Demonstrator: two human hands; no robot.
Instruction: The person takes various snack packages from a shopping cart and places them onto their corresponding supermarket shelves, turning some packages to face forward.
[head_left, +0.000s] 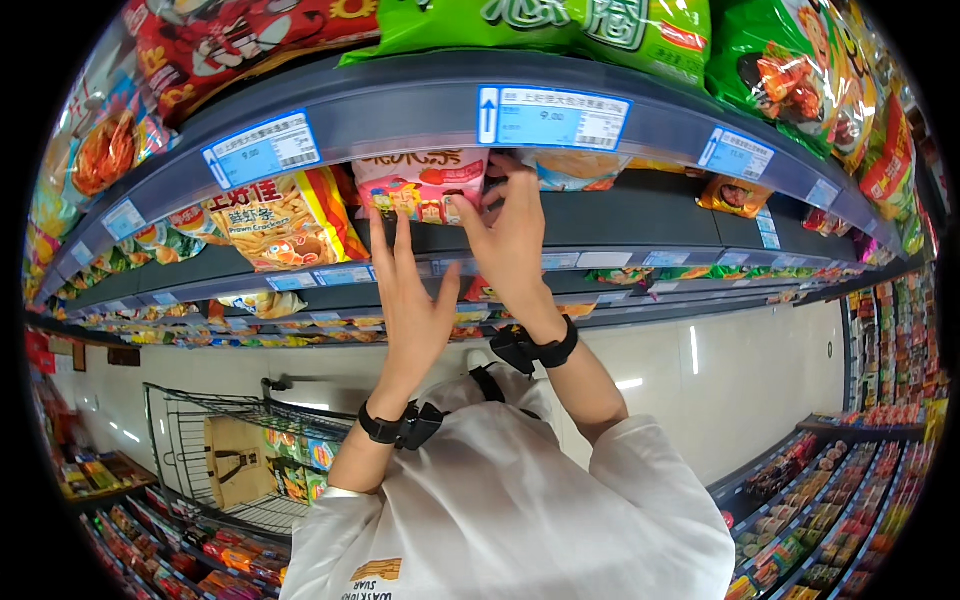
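A pink snack bag (pixel 425 185) stands on the shelf, its top hidden behind the shelf edge above. My left hand (pixel 412 300) reaches up to it, fingers stretched and thumb apart, the fingertips against the bag's lower left front. At the bag's right edge is my right hand (pixel 512 235), its thumb on the lower front and its fingers bent along the side, partly hidden. To the left sits a yellow and red bag of prawn crackers (pixel 285 220). A pale blue bag (pixel 575 170) lies just right of my right hand.
Above, a grey shelf edge (pixel 400 115) with price labels overhangs my hands. Large green bags (pixel 640 35) and a red bag (pixel 250 45) fill the top shelf. A wire shopping cart (pixel 180 440) with a cardboard box and snack bags stands behind at left. More stocked shelves (pixel 830 500) are at lower right.
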